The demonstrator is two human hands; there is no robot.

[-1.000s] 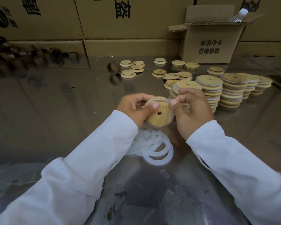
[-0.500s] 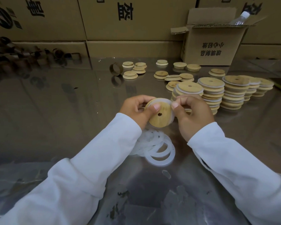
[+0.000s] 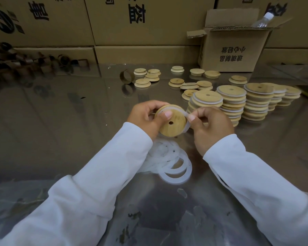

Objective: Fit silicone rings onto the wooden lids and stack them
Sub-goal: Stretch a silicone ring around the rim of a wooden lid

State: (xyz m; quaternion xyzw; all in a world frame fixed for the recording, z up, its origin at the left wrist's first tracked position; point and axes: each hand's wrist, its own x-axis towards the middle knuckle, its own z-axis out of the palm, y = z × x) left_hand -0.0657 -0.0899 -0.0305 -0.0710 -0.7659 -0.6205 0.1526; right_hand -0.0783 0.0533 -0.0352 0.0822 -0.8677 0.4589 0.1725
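Observation:
My left hand (image 3: 146, 117) grips a round wooden lid (image 3: 171, 124) with a small centre hole, thumb pressed on its face. A translucent silicone ring (image 3: 186, 121) wraps the lid's rim, and my right hand (image 3: 210, 125) pinches that ring at the lid's right edge. Just below my hands, a loose pile of silicone rings (image 3: 171, 162) lies on the table. To the right stand stacks of ringed lids (image 3: 233, 102), the nearest one partly hidden behind my right hand.
Bare wooden lids (image 3: 144, 82) lie scattered at the back of the shiny metal table (image 3: 60, 121). A brown tape core (image 3: 125, 77) stands near them. An open cardboard box (image 3: 233, 47) with a plastic bottle (image 3: 261, 20) sits back right, before a wall of cartons.
My right thumb and fingers have shifted along the lid's right rim, pulling the ring outward there. The lid has tilted slightly. The left hand's hold is unchanged.

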